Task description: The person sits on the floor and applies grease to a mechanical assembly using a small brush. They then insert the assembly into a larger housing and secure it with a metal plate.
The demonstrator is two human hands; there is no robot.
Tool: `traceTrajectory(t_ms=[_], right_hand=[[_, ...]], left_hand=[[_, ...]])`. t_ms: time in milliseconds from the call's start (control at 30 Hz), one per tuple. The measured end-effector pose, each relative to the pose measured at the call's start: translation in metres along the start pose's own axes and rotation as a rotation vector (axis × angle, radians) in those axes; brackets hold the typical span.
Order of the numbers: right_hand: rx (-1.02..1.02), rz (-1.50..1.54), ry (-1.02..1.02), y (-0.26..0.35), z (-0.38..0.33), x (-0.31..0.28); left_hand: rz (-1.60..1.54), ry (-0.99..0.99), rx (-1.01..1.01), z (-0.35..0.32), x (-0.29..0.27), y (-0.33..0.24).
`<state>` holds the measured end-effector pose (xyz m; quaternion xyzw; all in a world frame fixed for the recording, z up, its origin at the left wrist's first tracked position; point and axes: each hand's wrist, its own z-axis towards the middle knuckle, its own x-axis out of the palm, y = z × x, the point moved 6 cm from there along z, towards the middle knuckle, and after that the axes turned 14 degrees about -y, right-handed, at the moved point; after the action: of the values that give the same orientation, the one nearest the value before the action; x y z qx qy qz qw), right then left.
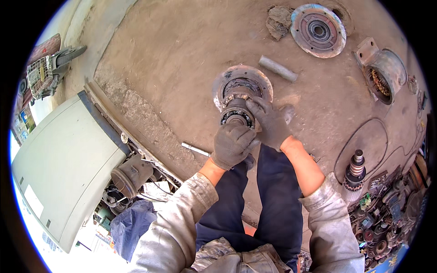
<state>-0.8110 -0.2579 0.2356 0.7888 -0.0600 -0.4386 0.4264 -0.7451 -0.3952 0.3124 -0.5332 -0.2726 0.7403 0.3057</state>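
Note:
An armature-like motor rotor [237,105] with a ball bearing [237,119] near its close end stands in front of me, its far end at a round, rusty flange [263,81]. My left hand [233,144], in a dark grey work glove, is closed around the shaft end nearest me. My right hand [269,123], gloved alike, lies against the right side of the rotor by the bearing, its fingers stretched along it. The palms hide part of the shaft. A metal tube [278,68] lies beyond the flange on the right, and a thin silver rod [195,149] lies left of my left hand.
At the far right are a round end cover [303,28], a crumpled rag [278,22] and a motor housing [395,73] with windings. Another rotor [355,169] stands near a parts heap [387,218] and a cable [339,157]. A pale vehicle panel [68,164] borders the left.

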Motion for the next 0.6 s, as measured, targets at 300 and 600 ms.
traceTrajectory(t_ms=[300, 600], right_hand=[[0.322, 0.353, 0.011, -0.052, 0.034, 0.015], [0.915, 0.598, -0.363, -0.068, 0.065, 0.060]], left_hand=[[-0.149, 0.071, -0.072, 0.029, 0.012, 0.068], [-0.400, 0.277, -0.227, 0.083, 0.047, 0.151]])
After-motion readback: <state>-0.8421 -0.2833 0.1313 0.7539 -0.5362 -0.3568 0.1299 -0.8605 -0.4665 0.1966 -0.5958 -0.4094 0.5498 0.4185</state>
